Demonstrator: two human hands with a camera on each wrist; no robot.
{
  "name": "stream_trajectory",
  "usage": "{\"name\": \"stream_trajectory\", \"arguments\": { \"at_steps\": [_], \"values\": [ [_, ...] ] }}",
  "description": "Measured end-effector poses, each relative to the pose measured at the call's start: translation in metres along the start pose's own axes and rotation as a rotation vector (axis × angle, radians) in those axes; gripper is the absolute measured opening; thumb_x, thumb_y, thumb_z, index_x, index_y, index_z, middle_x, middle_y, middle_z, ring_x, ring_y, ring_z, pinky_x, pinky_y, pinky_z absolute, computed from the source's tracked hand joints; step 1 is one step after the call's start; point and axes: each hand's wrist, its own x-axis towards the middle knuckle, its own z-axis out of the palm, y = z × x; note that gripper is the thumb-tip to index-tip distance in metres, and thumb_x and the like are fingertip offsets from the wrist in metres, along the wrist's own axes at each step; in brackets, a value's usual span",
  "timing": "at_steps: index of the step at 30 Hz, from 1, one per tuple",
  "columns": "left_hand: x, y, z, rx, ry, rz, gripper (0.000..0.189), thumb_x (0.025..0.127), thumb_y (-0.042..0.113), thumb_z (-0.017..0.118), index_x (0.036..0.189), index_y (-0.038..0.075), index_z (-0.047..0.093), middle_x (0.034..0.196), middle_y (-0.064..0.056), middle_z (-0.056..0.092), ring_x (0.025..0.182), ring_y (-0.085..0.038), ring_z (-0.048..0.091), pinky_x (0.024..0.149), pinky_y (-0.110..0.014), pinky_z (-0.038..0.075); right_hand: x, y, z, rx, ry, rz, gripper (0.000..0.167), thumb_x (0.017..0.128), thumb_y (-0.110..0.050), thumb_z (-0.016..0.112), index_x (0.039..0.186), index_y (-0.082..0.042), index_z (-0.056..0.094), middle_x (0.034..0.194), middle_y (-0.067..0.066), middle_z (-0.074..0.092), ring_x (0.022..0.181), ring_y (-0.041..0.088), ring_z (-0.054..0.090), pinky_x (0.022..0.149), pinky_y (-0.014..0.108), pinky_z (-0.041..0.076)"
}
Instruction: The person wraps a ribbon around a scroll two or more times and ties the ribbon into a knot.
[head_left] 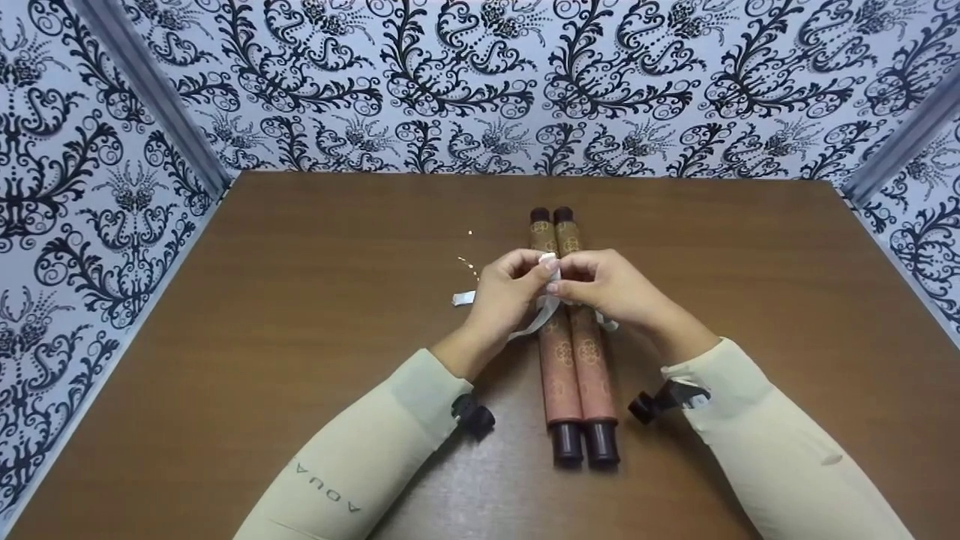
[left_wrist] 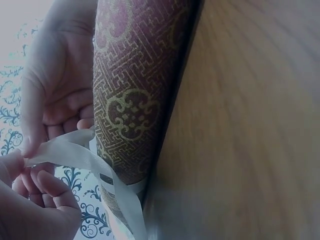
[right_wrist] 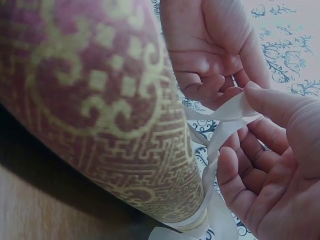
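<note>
Two brocade-covered rolls of a scroll, the left roll (head_left: 562,360) and the right roll (head_left: 591,360), lie side by side with dark end knobs (head_left: 567,444). White ribbon (head_left: 546,309) runs around them and loops up to the fingers. Above the rolls, my left hand (head_left: 506,289) pinches the ribbon between thumb and fingers. Close against it, my right hand (head_left: 613,285) pinches ribbon too. Crossing strands of ribbon (right_wrist: 227,120) show in the right wrist view, between both hands. In the left wrist view, a ribbon band (left_wrist: 131,205) hangs beside the patterned fabric (left_wrist: 132,115).
A small white strip (head_left: 463,298) lies on the brown table (head_left: 337,262), left of the left hand. Tiny light-coloured specks (head_left: 470,265) sit just beyond it. Black-and-white patterned walls (head_left: 465,90) border the table at the back and sides.
</note>
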Motion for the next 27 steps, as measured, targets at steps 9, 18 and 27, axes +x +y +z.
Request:
{"name": "stream_trajectory", "arguments": {
  "at_steps": [9,18,27],
  "values": [
    [0.002,0.002,-0.001,-0.035,-0.021,-0.014,0.018,0.099,0.015,0.071,0.108,-0.001,0.072,0.089,0.001,0.067,0.083,-0.01,0.066,0.08,-0.028,0.059,0.001,-0.002,0.003,-0.014,0.046,0.0,0.014,0.097,-0.013,0.073,0.093,0.0,0.075,0.072,-0.002,0.059,0.065,0.008,0.054,0.057,0.019,0.045],
    [0.011,0.009,-0.017,0.141,0.05,0.019,0.023,0.104,0.024,0.064,0.11,0.004,0.072,0.091,-0.005,0.068,0.093,-0.036,0.065,0.083,-0.041,0.056,0.001,-0.001,0.003,0.008,0.055,0.037,0.016,0.098,-0.015,0.073,0.095,0.0,0.075,0.074,0.003,0.061,0.062,0.008,0.055,0.051,0.019,0.044],
    [0.02,0.016,-0.044,0.713,-0.024,0.113,0.022,0.101,0.022,0.068,0.116,0.007,0.072,0.11,-0.007,0.071,0.101,-0.022,0.065,0.093,-0.036,0.053,0.001,0.001,0.002,0.024,0.055,0.046,0.016,0.098,-0.013,0.071,0.097,0.003,0.073,0.073,0.005,0.061,0.063,0.011,0.056,0.055,0.022,0.047]
  ]
}}
